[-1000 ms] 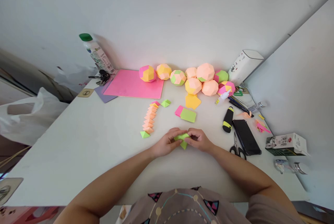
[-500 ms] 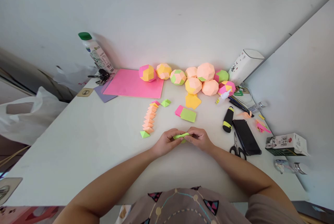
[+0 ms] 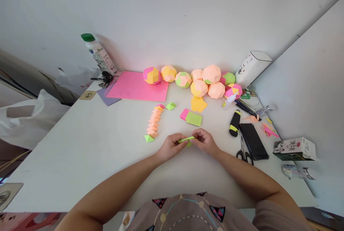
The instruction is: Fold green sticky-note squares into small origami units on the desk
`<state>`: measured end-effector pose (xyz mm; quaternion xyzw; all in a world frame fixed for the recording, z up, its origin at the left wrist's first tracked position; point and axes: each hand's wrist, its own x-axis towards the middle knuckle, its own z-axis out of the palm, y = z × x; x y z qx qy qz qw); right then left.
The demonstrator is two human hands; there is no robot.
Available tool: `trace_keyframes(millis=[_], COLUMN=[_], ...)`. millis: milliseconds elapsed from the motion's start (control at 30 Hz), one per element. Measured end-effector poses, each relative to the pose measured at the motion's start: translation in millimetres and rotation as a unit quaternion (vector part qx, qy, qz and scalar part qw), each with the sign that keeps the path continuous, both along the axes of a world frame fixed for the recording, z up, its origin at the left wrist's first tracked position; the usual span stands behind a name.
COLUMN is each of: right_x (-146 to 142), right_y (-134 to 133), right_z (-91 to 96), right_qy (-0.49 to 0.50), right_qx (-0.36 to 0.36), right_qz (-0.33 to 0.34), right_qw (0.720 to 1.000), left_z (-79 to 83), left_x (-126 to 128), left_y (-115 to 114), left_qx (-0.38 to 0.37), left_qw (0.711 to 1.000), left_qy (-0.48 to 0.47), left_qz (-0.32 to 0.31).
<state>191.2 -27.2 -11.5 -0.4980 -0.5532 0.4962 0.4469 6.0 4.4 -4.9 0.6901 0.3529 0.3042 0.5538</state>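
Observation:
Between both hands is a piece of green folded paper, held just over the table. My left hand pinches its left end between thumb and fingers. At the other end, my right hand grips it with thumb and fingertips; part of the paper is hidden behind them. Beyond the hands lie green paper slips and pink paper slips. To the left runs a row of folded peach paper pieces, with a green folded piece at its near end and another green piece beside its far end.
Several faceted paper balls line the wall, by a pink sheet and yellow paper. On the right lie a black-and-yellow cutter or marker, scissors, a phone and a carton. A bottle stands back left.
My right hand's fingers have lifted slightly and spread a little at the paper's right end. The left hand has hardly moved, and the things on the table stay put.

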Motion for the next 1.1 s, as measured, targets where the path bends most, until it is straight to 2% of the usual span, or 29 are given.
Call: trace_keyframes(millis=[233, 733, 1100], right_x=[0.0, -0.8, -1.6], right_y=[1.1, 0.0, -0.1], right_z=[4.3, 5.4, 7.6], right_qy=[-0.017, -0.053, -0.059], right_qx=[0.021, 0.052, 0.062], right_qz=[0.019, 0.003, -0.007], right_qw=[0.999, 0.997, 0.996], left_z=[-1.3, -4.8, -7.0], left_x=[0.4, -0.2, 0.0], left_y=[-1.4, -0.3, -0.3], left_qx=[-0.008, 0.045, 0.047], left_qw=[1.000, 0.999, 0.999], left_qy=[-0.006, 0.015, 0.016], left_qz=[-0.007, 0.006, 0.007])
